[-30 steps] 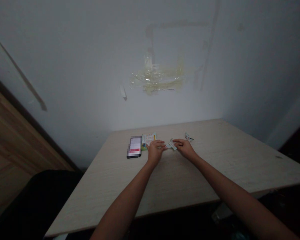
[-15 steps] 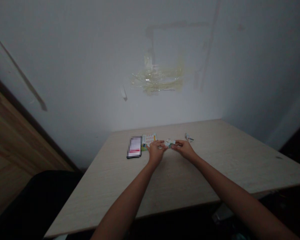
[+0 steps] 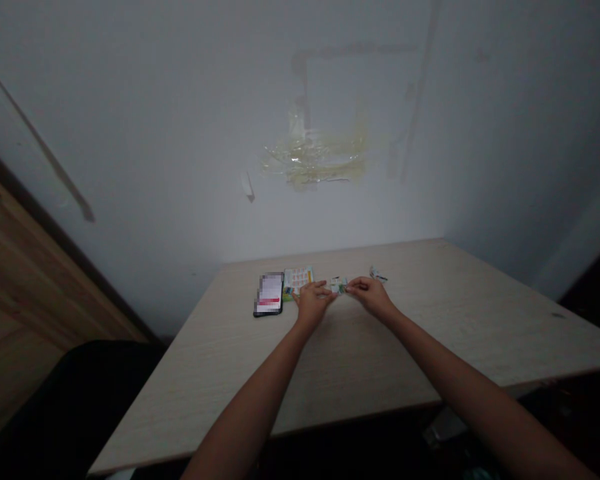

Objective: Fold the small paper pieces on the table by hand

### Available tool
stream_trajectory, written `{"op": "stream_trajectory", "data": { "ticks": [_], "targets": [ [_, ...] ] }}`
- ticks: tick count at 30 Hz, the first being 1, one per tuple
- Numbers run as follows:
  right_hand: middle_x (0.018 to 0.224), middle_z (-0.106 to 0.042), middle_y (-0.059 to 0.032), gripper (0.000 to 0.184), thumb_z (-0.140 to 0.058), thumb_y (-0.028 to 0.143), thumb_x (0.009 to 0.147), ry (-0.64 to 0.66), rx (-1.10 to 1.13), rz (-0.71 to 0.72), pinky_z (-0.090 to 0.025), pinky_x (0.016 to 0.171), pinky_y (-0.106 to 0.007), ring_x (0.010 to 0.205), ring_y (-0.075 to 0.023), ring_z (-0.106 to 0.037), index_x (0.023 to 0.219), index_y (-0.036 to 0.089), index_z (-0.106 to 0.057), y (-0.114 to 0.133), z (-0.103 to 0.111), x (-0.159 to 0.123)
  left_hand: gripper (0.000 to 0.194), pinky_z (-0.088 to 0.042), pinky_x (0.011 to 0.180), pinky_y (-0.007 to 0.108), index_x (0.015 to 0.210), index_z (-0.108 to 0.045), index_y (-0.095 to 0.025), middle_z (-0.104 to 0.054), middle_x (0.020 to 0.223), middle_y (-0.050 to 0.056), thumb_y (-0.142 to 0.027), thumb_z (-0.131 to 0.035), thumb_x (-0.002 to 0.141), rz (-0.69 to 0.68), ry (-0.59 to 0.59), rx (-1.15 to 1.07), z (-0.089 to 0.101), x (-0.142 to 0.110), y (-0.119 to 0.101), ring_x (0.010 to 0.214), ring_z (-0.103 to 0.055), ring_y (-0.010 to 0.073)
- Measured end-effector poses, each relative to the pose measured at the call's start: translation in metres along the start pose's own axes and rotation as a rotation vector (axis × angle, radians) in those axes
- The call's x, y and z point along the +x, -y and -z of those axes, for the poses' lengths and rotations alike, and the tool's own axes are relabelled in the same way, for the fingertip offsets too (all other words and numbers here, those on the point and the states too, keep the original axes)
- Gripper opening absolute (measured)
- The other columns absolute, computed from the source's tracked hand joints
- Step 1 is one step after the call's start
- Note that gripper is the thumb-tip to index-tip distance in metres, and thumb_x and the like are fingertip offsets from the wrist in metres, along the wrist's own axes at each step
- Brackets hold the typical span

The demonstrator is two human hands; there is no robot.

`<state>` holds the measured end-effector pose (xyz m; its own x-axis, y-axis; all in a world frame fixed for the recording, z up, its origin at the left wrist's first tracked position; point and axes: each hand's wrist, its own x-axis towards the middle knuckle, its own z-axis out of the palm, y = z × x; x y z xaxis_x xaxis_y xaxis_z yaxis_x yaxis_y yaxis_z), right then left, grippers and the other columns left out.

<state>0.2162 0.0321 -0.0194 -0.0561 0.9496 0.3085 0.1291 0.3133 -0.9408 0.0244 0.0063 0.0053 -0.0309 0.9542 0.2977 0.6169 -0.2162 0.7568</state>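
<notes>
Between my hands is a small white-and-green printed piece [image 3: 339, 286], which looks like folded paper or card. At its left end, my left hand [image 3: 313, 301] has thumb and fingers closed around the edge. My right hand [image 3: 371, 293] pinches the opposite end with thumb and forefinger. Just left of and behind my left hand lies a printed sheet [image 3: 299, 275] with rows of small pictures and a green lower part, which the hand partly covers. Left of that sheet a phone [image 3: 269, 294] lies flat with its screen lit and blurred.
A small crumpled scrap [image 3: 379, 274] lies behind my right hand. Everything rests on a pale wooden table [image 3: 220, 373] against a white wall [image 3: 180, 167] bearing tape remnants [image 3: 320, 160]. A dark object [image 3: 80, 393], possibly a chair, stands at the left.
My right hand has moved slightly left and up, its fingers drawn into a tighter pinch on the printed piece. My left hand has stayed almost still.
</notes>
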Motion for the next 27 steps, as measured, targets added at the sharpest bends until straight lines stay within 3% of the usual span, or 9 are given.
{"op": "stream_trajectory", "data": {
  "ticks": [6, 12, 17, 22, 27],
  "targets": [
    [0.081, -0.075, -0.0080, 0.030, -0.073, 0.047, 0.070, -0.031, -0.150, 0.060, -0.051, 0.083, -0.039, 0.080, -0.0238, -0.068, 0.074, 0.018, -0.072, 0.0068, 0.0004, -0.0033, 0.005, -0.006, 0.113, 0.069, 0.078, -0.079, -0.029, -0.068, 0.126, 0.003, -0.029, -0.074, 0.079, 0.033, 0.018, 0.063, 0.0028, -0.0007, -0.0037, 0.133, -0.046, 0.0323],
    [0.077, -0.074, -0.0069, 0.021, -0.072, 0.039, 0.070, -0.067, -0.252, 0.089, -0.050, 0.083, -0.039, 0.078, -0.0234, -0.068, 0.071, 0.018, -0.072, 0.0062, -0.0009, -0.0036, 0.004, -0.001, 0.113, 0.069, 0.075, -0.078, -0.029, -0.069, 0.125, 0.002, -0.030, -0.075, 0.077, 0.081, 0.009, 0.103, 0.0020, 0.0009, -0.0034, 0.133, -0.044, 0.0324],
    [0.077, -0.074, -0.0069, 0.022, -0.073, 0.040, 0.068, -0.056, -0.213, 0.081, -0.050, 0.083, -0.037, 0.078, -0.0224, -0.068, 0.070, 0.018, -0.071, 0.0036, -0.0004, -0.0028, 0.004, -0.002, 0.114, 0.067, 0.074, -0.078, -0.027, -0.068, 0.127, 0.003, -0.030, -0.075, 0.077, 0.068, 0.015, 0.082, -0.0008, 0.0003, -0.0019, 0.133, -0.043, 0.0316],
    [0.080, -0.075, -0.0085, 0.029, -0.076, 0.044, 0.065, -0.045, -0.086, -0.004, -0.051, 0.079, -0.037, 0.078, -0.0232, -0.069, 0.074, 0.017, -0.070, 0.0001, 0.0019, -0.0008, 0.009, -0.002, 0.112, 0.070, 0.084, -0.078, -0.030, -0.067, 0.127, 0.003, -0.035, -0.071, 0.082, 0.034, 0.008, 0.077, 0.0017, -0.0008, -0.0006, 0.132, -0.043, 0.0308],
    [0.079, -0.074, -0.0070, 0.022, -0.076, 0.039, 0.066, -0.024, -0.211, 0.073, -0.050, 0.081, -0.039, 0.078, -0.0231, -0.067, 0.072, 0.019, -0.072, -0.0008, 0.0062, -0.0012, 0.020, -0.004, 0.115, 0.066, 0.096, -0.078, -0.033, -0.066, 0.128, 0.004, -0.045, -0.070, 0.082, -0.017, -0.070, 0.097, 0.0066, -0.0015, 0.0006, 0.130, -0.045, 0.0308]
  ]
}}
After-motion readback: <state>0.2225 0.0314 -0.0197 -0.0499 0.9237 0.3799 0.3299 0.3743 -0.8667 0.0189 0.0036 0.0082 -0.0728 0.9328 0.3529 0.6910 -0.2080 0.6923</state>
